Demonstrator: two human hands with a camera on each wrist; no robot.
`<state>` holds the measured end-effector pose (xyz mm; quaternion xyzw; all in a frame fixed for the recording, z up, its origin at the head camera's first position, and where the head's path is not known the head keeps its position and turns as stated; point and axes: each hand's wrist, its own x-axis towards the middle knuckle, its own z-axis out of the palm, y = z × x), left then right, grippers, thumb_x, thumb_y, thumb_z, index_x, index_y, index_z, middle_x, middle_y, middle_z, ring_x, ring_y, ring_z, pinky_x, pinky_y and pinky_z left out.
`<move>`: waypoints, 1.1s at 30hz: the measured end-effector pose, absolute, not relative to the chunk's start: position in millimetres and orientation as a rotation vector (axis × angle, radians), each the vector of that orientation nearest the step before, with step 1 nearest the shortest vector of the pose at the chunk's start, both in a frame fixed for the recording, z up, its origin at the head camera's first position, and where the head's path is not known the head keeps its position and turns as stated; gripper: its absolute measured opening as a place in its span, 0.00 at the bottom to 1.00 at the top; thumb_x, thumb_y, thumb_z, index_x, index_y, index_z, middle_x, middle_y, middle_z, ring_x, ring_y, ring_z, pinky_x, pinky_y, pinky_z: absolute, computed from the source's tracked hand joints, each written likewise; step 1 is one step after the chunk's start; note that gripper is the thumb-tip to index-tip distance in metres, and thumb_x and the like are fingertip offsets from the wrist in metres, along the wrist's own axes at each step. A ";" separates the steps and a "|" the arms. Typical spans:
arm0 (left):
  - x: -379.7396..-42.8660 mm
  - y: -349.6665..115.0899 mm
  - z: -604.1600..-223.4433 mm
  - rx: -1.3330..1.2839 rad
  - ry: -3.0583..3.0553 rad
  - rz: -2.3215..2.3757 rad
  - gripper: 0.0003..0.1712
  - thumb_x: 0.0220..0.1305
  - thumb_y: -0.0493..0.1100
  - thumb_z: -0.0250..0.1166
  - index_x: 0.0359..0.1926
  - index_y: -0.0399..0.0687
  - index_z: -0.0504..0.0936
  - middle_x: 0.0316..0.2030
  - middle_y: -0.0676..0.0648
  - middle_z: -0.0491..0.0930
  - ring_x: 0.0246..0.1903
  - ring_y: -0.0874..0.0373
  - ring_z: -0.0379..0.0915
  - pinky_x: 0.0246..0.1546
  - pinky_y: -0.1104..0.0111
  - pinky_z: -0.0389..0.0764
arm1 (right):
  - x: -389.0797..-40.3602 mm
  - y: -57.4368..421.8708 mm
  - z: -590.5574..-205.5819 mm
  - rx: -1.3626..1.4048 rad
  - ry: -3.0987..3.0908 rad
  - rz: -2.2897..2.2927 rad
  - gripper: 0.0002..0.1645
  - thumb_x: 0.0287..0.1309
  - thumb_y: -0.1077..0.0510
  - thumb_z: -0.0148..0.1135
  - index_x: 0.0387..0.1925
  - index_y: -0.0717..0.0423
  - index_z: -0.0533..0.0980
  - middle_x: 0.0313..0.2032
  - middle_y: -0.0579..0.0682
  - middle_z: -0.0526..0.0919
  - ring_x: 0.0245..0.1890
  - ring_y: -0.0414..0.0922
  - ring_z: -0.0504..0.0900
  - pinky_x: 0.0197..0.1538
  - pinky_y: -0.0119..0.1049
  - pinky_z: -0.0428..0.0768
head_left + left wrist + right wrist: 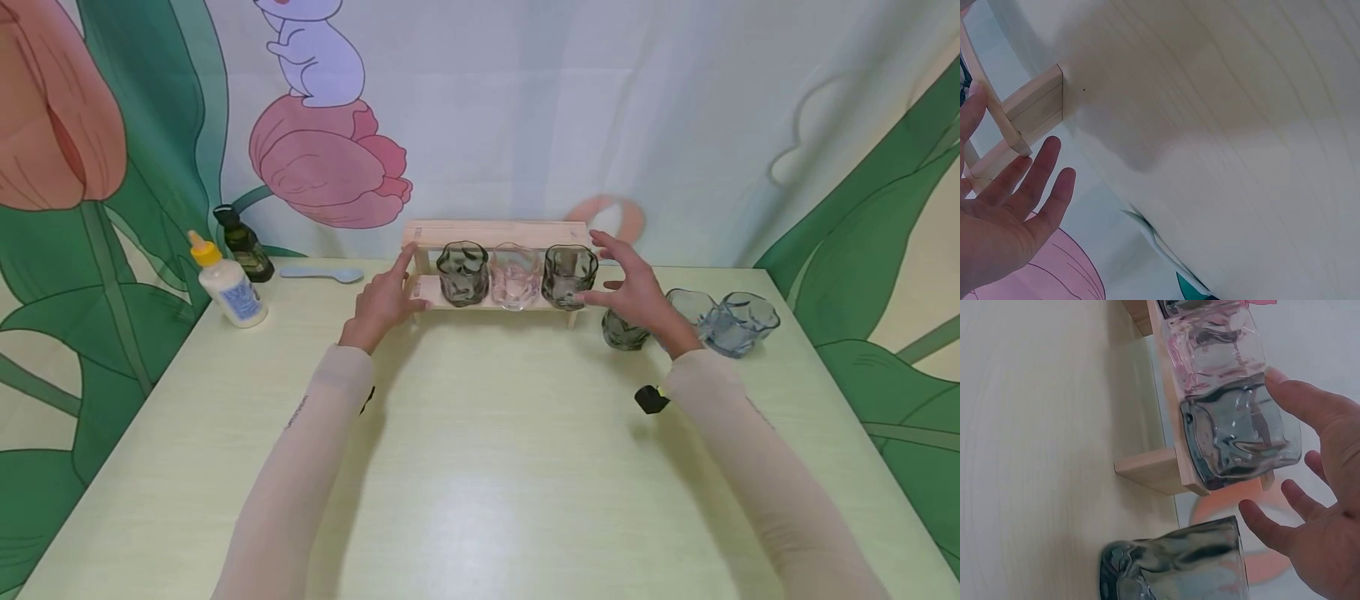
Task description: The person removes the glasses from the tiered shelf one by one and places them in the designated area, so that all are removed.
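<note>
A small two-tier wooden rack point(495, 234) stands at the back of the table. On its lower board sit a grey glass point(463, 283), a clear pinkish glass point(515, 283) and another grey glass point(570, 271), side by side. My left hand point(381, 300) is at the rack's left end, thumb by the lower board point(999, 119) and fingers extended near its tip. Around the right end spreads my right hand point(637, 292); its thumb overlaps the nearest grey glass point(1241, 434) in the right wrist view. Nothing is gripped in it.
Partly behind my right hand, a third grey glass point(624, 332) stands on the table point(480, 450). Farther right are a bluish glass point(742, 325) and a clear glass point(690, 304). Back left hold a white glue bottle point(238, 292), a dark green bottle point(247, 248) and a pale spoon point(322, 273).
</note>
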<state>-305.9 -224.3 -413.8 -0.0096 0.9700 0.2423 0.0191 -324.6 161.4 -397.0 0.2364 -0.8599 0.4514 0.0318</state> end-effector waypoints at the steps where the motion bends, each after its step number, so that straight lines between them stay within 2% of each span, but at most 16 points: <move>1: -305.9 -224.5 -413.9 -0.031 3.011 0.750 0.59 0.61 0.52 0.72 0.78 0.75 0.38 0.67 0.40 0.72 0.47 0.37 0.77 0.49 0.44 0.77 | -324.4 159.3 -397.7 0.726 -2.652 1.392 0.56 0.53 0.61 0.76 0.77 0.46 0.55 0.75 0.57 0.58 0.73 0.61 0.60 0.61 0.62 0.74; 6: -304.9 -224.7 -414.5 -0.024 3.014 0.752 0.59 0.61 0.52 0.72 0.78 0.75 0.39 0.67 0.39 0.72 0.47 0.37 0.77 0.49 0.44 0.76 | -324.5 149.8 -400.4 0.738 -2.657 1.346 0.55 0.53 0.60 0.76 0.77 0.51 0.55 0.74 0.60 0.56 0.71 0.63 0.59 0.57 0.64 0.76; 13: -303.8 -224.7 -413.6 -0.029 3.016 0.752 0.60 0.61 0.51 0.73 0.79 0.74 0.38 0.67 0.40 0.73 0.49 0.37 0.77 0.48 0.44 0.77 | -325.7 138.5 -404.0 0.669 -2.660 1.266 0.53 0.53 0.58 0.76 0.76 0.50 0.58 0.69 0.63 0.57 0.68 0.62 0.62 0.55 0.64 0.76; 20: -305.2 -224.9 -415.7 -0.034 3.012 0.741 0.60 0.61 0.51 0.72 0.78 0.75 0.38 0.67 0.41 0.72 0.48 0.38 0.77 0.48 0.45 0.77 | -327.8 131.5 -409.3 0.591 -2.635 1.266 0.52 0.52 0.57 0.76 0.75 0.52 0.59 0.65 0.65 0.57 0.62 0.61 0.62 0.62 0.62 0.66; 26: -306.0 -224.4 -416.0 -0.034 3.014 0.732 0.60 0.61 0.51 0.72 0.78 0.75 0.38 0.66 0.40 0.73 0.49 0.38 0.77 0.49 0.44 0.76 | -328.6 125.9 -407.8 0.511 -2.660 1.324 0.54 0.53 0.55 0.77 0.76 0.46 0.58 0.66 0.64 0.56 0.63 0.60 0.63 0.63 0.61 0.66; 33: -306.2 -224.1 -416.3 -0.031 3.022 0.743 0.60 0.61 0.50 0.73 0.78 0.74 0.39 0.66 0.40 0.73 0.49 0.38 0.77 0.49 0.44 0.77 | -332.7 119.3 -409.3 0.471 -2.695 1.327 0.54 0.52 0.52 0.77 0.76 0.48 0.58 0.67 0.64 0.56 0.64 0.60 0.62 0.63 0.60 0.66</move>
